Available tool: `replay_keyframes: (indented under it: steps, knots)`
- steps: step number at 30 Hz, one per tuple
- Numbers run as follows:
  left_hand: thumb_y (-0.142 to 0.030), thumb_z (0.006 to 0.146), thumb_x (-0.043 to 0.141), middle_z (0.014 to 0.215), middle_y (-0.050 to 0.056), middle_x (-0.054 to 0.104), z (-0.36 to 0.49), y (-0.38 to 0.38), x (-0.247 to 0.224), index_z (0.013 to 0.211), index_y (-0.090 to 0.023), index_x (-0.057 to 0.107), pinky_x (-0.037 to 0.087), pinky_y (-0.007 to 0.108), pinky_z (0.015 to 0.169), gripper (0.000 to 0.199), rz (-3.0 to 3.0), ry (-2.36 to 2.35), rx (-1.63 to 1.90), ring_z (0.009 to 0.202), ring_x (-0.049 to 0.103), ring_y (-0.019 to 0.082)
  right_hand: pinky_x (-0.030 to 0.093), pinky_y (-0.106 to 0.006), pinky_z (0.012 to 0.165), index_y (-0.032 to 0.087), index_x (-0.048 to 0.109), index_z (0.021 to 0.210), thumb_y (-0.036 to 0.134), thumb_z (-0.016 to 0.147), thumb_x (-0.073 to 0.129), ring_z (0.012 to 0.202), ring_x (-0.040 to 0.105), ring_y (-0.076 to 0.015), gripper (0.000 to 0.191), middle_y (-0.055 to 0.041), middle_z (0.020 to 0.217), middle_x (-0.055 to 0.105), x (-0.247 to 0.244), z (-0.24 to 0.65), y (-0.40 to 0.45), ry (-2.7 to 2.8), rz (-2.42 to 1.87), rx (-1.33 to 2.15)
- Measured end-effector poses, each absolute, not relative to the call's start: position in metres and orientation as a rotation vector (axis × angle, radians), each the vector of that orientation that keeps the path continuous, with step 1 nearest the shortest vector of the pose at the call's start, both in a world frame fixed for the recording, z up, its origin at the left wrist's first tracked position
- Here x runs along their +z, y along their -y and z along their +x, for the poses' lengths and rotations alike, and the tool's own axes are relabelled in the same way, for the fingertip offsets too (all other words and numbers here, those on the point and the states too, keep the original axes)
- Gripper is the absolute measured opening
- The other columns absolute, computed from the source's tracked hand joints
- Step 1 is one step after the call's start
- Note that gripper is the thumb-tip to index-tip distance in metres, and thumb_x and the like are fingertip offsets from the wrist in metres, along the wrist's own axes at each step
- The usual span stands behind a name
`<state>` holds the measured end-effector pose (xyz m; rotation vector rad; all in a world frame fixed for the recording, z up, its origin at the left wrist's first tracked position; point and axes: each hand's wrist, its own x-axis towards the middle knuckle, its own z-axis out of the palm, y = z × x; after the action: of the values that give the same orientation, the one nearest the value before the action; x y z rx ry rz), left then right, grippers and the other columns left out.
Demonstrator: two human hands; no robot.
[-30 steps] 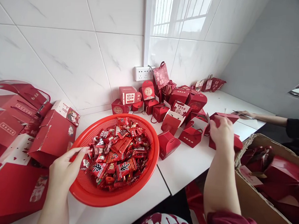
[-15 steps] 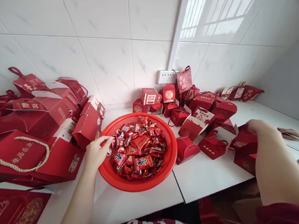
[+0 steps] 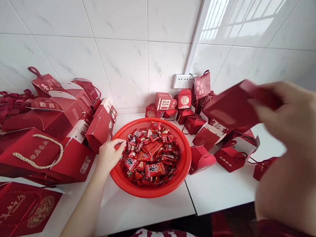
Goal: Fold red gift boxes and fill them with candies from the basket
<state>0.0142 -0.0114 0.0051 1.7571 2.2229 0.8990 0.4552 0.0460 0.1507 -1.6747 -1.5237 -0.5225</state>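
My right hand [image 3: 285,105], partly blurred, holds a dark red gift box [image 3: 233,105] raised over the boxes on the right of the counter. Fingers and thumb grip its right end. At the left rim of a round red plastic basket [image 3: 188,161], my left hand [image 3: 110,155] is closed on the edge, thumb and forefinger reaching just inside. Small wrapped candies [image 3: 151,151] in red packets fill the basket's bottom in a heap. Right beside the basket stands a small red box [image 3: 201,160] with a rounded flap.
Large red gift boxes crowd the left, one with a rope handle [image 3: 37,157]. Many small red boxes [image 3: 229,154] stand behind and to the right of the basket. A socket strip [image 3: 183,81] is on the tiled wall. The white counter [image 3: 149,215] ends close to my body.
My right hand has lifted a red box from the right end of the counter and brought it up and leftward. The left hand stays at the basket's rim. The view has shifted slightly.
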Motion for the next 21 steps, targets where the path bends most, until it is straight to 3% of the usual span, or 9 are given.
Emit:
replay_keyframes:
  steps: [2, 3, 4, 6, 8, 10, 13, 18, 21]
  knots:
    - [-0.040, 0.090, 0.056, 0.109, 0.005, 0.076, 0.018, 0.009, 0.013, 0.101, -0.025, 0.073, 0.021, 0.056, 0.117, 0.026, 1.881, -2.223, 0.854, 0.107, 0.066, 0.030, 0.046, -0.033, 0.069, 0.026, 0.072, 0.111, 0.034, 0.085, 0.067, 0.072, 0.068, -0.0183, 0.027, -0.0035, 0.079, 0.075, 0.140, 0.399, -0.042, 1.764, -1.458, -0.488]
    - [-0.039, 0.091, 0.055, 0.113, 0.006, 0.075, 0.020, 0.008, 0.020, 0.105, -0.025, 0.072, 0.017, 0.058, 0.119, 0.026, 1.964, -2.190, 0.848, 0.111, 0.065, 0.030, 0.046, -0.031, 0.067, 0.025, 0.070, 0.110, 0.032, 0.088, 0.064, 0.070, 0.067, -0.0176, 0.025, -0.0034, 0.082, 0.076, 0.131, 0.374, -0.044, 1.825, -1.371, -0.390]
    - [-0.038, 0.092, 0.054, 0.117, 0.006, 0.073, 0.022, 0.007, 0.028, 0.110, -0.024, 0.070, 0.019, 0.056, 0.119, 0.028, 2.046, -2.129, 0.871, 0.113, 0.064, 0.029, 0.046, -0.030, 0.066, 0.023, 0.069, 0.111, 0.030, 0.090, 0.061, 0.071, 0.068, -0.0178, 0.024, -0.0042, 0.086, 0.076, 0.120, 0.351, -0.047, 1.910, -1.302, -0.267]
    - [-0.039, 0.094, 0.053, 0.123, 0.008, 0.069, 0.028, 0.008, 0.047, 0.119, -0.022, 0.065, 0.037, 0.043, 0.112, 0.032, 2.167, -1.946, 0.976, 0.116, 0.062, 0.025, 0.046, -0.030, 0.064, 0.021, 0.066, 0.108, 0.027, 0.091, 0.058, 0.072, 0.068, -0.0195, 0.020, -0.0052, 0.090, 0.075, 0.097, 0.313, -0.056, 2.026, -1.193, -0.097]
    - [-0.037, 0.095, 0.054, 0.123, 0.007, 0.067, 0.034, 0.010, 0.066, 0.117, -0.023, 0.064, 0.044, 0.035, 0.105, 0.029, 2.233, -1.839, 1.051, 0.116, 0.061, 0.022, 0.046, -0.030, 0.066, 0.022, 0.062, 0.105, 0.022, 0.091, 0.057, 0.081, 0.068, -0.0204, 0.016, -0.0056, 0.100, 0.074, 0.080, 0.287, -0.061, 2.120, -1.084, 0.069]
    - [-0.035, 0.095, 0.054, 0.125, 0.006, 0.064, 0.040, 0.014, 0.081, 0.101, -0.023, 0.065, 0.043, 0.034, 0.106, 0.017, 2.290, -1.781, 1.054, 0.119, 0.059, 0.022, 0.046, -0.029, 0.068, 0.022, 0.060, 0.099, 0.016, 0.086, 0.059, 0.084, 0.067, -0.0200, 0.015, -0.0058, 0.103, 0.070, 0.072, 0.272, -0.060, 2.177, -1.005, 0.203]
    - [-0.033, 0.095, 0.055, 0.134, 0.005, 0.058, 0.048, 0.021, 0.091, 0.086, -0.022, 0.060, 0.043, 0.036, 0.106, 0.015, 2.347, -1.708, 1.000, 0.125, 0.055, 0.023, 0.048, -0.028, 0.073, 0.021, 0.057, 0.093, 0.015, 0.082, 0.064, 0.084, 0.065, -0.0175, 0.015, -0.0028, 0.095, 0.069, 0.074, 0.270, -0.054, 2.169, -0.899, 0.439]
    - [-0.028, 0.097, 0.054, 0.136, 0.004, 0.055, 0.055, 0.019, 0.089, 0.090, -0.023, 0.062, 0.043, 0.035, 0.106, 0.011, 2.410, -1.427, 0.902, 0.127, 0.054, 0.022, 0.044, -0.026, 0.064, 0.022, 0.062, 0.089, 0.036, 0.091, 0.066, 0.068, 0.061, -0.0137, 0.015, 0.0020, 0.076, 0.068, 0.083, 0.282, -0.045, 2.227, -0.876, 0.661]
    - [-0.024, 0.098, 0.053, 0.123, 0.004, 0.061, 0.061, 0.013, 0.083, 0.091, -0.024, 0.064, 0.048, 0.030, 0.097, 0.012, 2.389, -1.339, 0.921, 0.117, 0.058, 0.019, 0.043, -0.026, 0.063, 0.022, 0.065, 0.091, 0.036, 0.096, 0.060, 0.065, 0.058, -0.0135, 0.016, 0.0017, 0.074, 0.067, 0.082, 0.286, -0.045, 2.297, -0.884, 0.588]
